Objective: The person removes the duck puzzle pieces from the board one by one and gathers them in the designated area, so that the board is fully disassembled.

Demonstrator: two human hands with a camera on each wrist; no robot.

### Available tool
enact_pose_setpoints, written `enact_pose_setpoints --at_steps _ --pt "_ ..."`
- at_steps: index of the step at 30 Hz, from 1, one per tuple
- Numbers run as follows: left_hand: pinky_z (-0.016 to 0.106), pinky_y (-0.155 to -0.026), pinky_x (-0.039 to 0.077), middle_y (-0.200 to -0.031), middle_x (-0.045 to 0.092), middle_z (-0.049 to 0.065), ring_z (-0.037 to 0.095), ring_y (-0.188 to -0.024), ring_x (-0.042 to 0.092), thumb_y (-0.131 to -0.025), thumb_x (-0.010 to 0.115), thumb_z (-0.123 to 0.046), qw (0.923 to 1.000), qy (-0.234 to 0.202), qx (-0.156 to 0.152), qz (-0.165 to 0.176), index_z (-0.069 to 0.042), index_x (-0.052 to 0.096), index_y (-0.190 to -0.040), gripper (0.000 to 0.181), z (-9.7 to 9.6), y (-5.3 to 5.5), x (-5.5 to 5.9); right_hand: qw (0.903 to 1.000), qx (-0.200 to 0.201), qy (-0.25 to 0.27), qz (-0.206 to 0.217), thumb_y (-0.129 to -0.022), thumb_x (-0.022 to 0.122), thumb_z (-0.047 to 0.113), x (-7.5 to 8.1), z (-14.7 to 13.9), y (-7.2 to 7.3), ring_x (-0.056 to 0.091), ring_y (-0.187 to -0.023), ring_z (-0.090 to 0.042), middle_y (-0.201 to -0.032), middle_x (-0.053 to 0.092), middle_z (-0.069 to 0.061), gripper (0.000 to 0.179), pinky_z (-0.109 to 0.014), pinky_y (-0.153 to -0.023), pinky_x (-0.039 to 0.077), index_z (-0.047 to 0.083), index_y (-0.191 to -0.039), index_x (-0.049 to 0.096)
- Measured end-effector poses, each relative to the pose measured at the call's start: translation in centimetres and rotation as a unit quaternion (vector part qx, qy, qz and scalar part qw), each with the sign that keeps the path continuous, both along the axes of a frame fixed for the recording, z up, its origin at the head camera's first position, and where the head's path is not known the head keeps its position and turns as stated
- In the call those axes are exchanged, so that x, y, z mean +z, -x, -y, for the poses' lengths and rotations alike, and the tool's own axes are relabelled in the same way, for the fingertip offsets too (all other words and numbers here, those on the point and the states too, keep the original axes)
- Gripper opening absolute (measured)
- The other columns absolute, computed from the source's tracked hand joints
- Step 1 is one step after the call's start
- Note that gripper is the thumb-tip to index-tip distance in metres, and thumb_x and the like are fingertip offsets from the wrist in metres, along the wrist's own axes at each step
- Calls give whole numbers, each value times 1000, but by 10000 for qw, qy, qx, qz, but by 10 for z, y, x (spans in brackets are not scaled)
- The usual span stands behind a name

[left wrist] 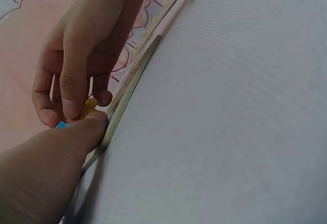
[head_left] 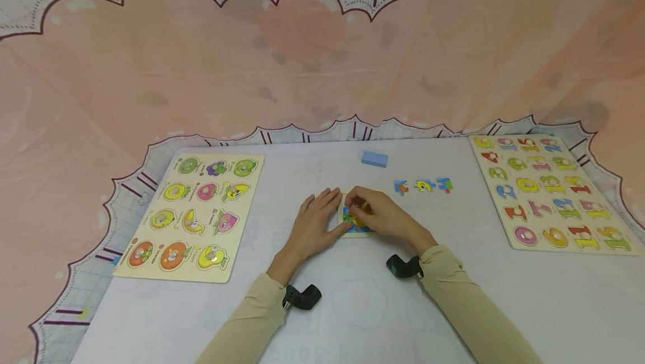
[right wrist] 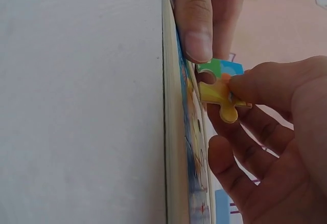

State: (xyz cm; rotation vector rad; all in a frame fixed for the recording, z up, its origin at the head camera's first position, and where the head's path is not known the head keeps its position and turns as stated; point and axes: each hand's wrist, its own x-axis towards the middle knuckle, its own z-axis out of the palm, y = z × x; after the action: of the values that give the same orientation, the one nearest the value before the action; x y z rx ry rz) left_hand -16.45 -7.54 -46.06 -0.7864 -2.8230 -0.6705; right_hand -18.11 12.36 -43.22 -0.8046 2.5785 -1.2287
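Observation:
A small wooden jigsaw puzzle board (head_left: 361, 235) lies on the white table between the hands, its picture partly filled with colourful pieces. My left hand (head_left: 316, 224) rests with fingers spread at the board's left side, its thumb touching the near left edge. Over the board my right hand (head_left: 385, 215) pinches a jigsaw piece (right wrist: 219, 88) between thumb and fingers. That piece is green, blue and yellow with a rounded knob, and it is held tilted close to the left thumb. The right hand hides much of the board in the head view.
Three loose jigsaw pieces (head_left: 425, 185) lie in a row beyond the right hand. A blue block (head_left: 374, 159) sits farther back. A fruit puzzle board (head_left: 194, 205) lies at the left, a number puzzle board (head_left: 569, 251) at the right. A patterned cloth hangs behind.

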Motion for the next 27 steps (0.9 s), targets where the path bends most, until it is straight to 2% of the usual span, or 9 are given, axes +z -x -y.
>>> enact_pose_setpoints --at_steps 9,21,27 --pt "50 -115 22 -148 42 6 25 -141 33 -88 61 -47 10000 -13 -14 61 -6 45 -141 69 0 -1 2 9998 -145 -56 141 -96 54 14 2 -4 0 59 -93 -12 -100 63 2 9 -34 -87 51 14 -104 58" --pt "50 -115 24 -148 42 5 24 -140 34 -87 62 -47 10000 -3 -17 -4 -7 45 -141 69 0 0 -1 9994 -123 -29 318 -95 55 14 3 -18 4 58 -83 -15 -95 62 0 8 -27 -72 52 14 -102 57" --pt "49 -115 23 -148 42 5 24 -140 34 -87 62 -48 10000 -28 -17 -1 -7 45 -141 70 0 0 -1 9994 -196 -114 268 -94 57 14 3 -25 7 59 -84 -15 -95 63 0 9 -27 -73 51 12 -103 57"
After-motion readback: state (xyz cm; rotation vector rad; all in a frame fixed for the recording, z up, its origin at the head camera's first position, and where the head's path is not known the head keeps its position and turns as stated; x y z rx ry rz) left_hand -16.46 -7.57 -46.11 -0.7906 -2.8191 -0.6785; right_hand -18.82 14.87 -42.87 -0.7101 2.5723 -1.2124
